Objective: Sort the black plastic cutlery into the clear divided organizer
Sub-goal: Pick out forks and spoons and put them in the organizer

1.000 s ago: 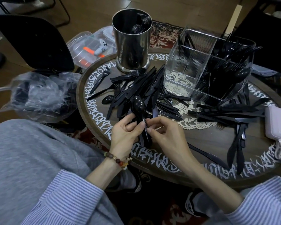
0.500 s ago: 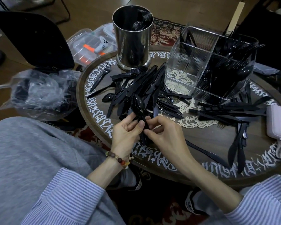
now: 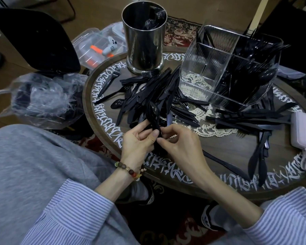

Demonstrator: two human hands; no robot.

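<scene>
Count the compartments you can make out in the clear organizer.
3 visible: an empty one front-left, one behind it with a few pieces, and a full one on the right. The cutlery may hide another divider.

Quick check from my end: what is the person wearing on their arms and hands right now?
Both forearms are bare, with blue-and-white striped shirt sleeves pushed up. The left hand has a beaded bracelet in brown, red and pale beads at the wrist. The right hand wears nothing. No gloves.

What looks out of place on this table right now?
Loose black cutlery sprawls across the round table instead of standing in the clear organizer, whose near-left compartment holds nothing. Both hands grip a spoon bundle.
</scene>
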